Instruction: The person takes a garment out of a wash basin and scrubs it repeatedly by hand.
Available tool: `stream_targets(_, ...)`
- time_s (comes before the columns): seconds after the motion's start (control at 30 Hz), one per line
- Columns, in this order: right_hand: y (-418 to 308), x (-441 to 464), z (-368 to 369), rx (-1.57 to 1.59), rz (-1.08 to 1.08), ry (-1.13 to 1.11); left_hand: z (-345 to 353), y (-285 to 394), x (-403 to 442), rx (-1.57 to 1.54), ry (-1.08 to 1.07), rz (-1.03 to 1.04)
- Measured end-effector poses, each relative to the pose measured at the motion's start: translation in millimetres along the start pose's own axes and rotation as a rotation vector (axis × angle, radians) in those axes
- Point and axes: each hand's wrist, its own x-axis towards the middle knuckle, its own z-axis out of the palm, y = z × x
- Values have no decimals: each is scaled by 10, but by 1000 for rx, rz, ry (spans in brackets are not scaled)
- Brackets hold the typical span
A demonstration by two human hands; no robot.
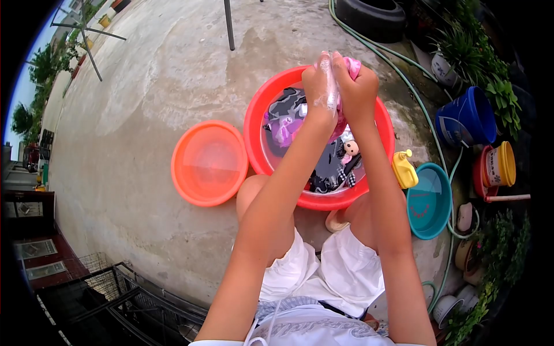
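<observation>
Above the far side of a large red basin [251, 138], my left hand [320, 89] and my right hand [358, 92] are closed side by side around a wet pink cloth [352, 67]. Suds cover part of my left hand and wrist. Part of the cloth hangs below my hands; the rest is hidden by the fingers. Dark water fills the basin. In it lie a purple item [284, 131], dark cloth and a small doll [351, 148] with a round, light face, beside black-and-white checked pieces.
An orange basin [209, 163] stands left of the red one. On the right are a yellow bottle [405, 170], a teal basin [429, 200], a blue bucket [466, 115], a green hose [412, 86] and plants. A black tire [371, 20] lies at the back.
</observation>
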Motion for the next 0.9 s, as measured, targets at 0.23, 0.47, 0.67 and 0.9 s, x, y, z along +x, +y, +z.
stream_targets(0.23,95,128,-88,33,85,16,26,6,-102,321,-78,66)
stream_targets(0.47,-179,-175,13,-50,-107,-44,-153,38,253,54,-54,-49)
stream_targets(0.67,-2,35,-26,25,7,65,22,-2,21,128,-76,54)
stream_targets(0.9,113,150,-92,-14,70,78,-11,-5,-93,291,-153,45)
